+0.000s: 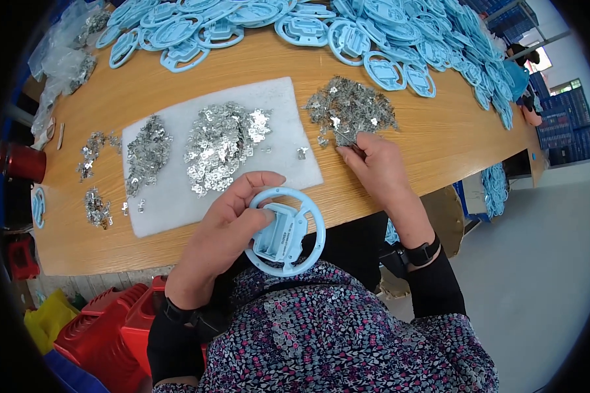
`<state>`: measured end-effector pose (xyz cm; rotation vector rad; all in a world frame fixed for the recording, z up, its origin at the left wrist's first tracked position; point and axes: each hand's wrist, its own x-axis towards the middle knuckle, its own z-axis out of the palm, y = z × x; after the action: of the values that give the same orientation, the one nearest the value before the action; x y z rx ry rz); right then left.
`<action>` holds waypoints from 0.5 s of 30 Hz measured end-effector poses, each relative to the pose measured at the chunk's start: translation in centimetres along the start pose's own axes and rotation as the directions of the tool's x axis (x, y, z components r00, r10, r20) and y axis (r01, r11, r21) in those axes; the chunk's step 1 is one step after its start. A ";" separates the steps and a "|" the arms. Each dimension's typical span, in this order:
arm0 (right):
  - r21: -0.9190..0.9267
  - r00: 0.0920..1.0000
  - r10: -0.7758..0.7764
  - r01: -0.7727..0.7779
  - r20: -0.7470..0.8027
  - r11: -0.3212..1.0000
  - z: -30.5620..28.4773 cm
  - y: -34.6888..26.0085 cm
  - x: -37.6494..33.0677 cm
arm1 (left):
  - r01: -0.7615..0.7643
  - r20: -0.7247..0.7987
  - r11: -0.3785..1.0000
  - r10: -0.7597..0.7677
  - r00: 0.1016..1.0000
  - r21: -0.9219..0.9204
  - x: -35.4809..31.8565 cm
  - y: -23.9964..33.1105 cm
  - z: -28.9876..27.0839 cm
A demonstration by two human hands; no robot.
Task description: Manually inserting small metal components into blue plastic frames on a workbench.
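Note:
My left hand point(223, 226) is closed round the left rim of a light blue plastic toy steering wheel point(315, 229), its thumb resting on the box-shaped hub. The wheel is held above my lap, just off the table's near edge. My right hand point(380, 168) pinches thumb and forefinger together at the near edge of a pile of small metal clips point(351, 108). Whatever sits between those fingertips is too small or hidden to make out. More small flat metal pieces point(219, 150) lie heaped on a white foam sheet point(282, 98) to the left.
Many light blue wheels point(308, 29) are heaped along the table's point(242, 65) far side. Smaller metal heaps point(98, 208) lie at the left, near a red can point(25, 162). Red plastic stools point(105, 334) stand below left. At the far right is another person point(528, 105).

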<state>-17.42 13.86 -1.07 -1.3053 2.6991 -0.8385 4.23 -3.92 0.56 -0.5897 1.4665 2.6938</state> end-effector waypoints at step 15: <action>-0.047 0.994 0.023 -0.017 0.110 0.999 0.1 -2.0 0.7 | 0.051 0.015 0.993 -0.053 0.999 0.110 0.7 0.2 0.7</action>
<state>-16.36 12.30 -0.05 -1.2902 2.6564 -0.6840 3.34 -3.56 0.86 -0.5878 1.5593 2.5541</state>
